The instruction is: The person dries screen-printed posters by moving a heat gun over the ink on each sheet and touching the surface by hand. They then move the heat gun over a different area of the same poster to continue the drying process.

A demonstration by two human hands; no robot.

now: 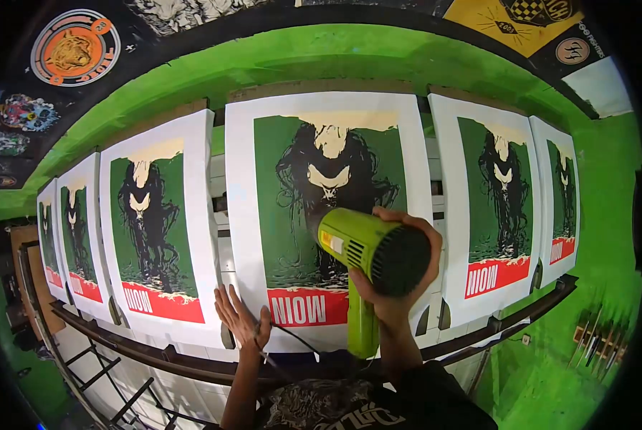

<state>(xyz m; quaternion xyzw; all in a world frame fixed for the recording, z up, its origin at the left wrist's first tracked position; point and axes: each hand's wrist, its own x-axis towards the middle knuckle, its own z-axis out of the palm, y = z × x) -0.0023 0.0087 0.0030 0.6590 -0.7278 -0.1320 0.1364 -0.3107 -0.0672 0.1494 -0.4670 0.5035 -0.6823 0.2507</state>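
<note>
My right hand (415, 258) is wrapped around the body of a lime-green heat gun (350, 240), whose round black vented back faces me. Its nozzle points at the dark figure on the middle printed shirt panel (243, 215), a white cloth with a green, black, cream and red print. At the lower left edge of that panel, my left hand (241, 321) rests with its fingers spread. A black cord (296, 337) runs beside the left wrist toward the heat gun's handle, and the handle's lower end sits close to my body.
Similar printed panels stand in a row to the left (199, 215) and right (443, 215). A dark metal rail (170, 358) runs along the near edge. Tools hang in a wooden rack (597, 340) at lower right. Posters (75, 46) cover the dark wall above.
</note>
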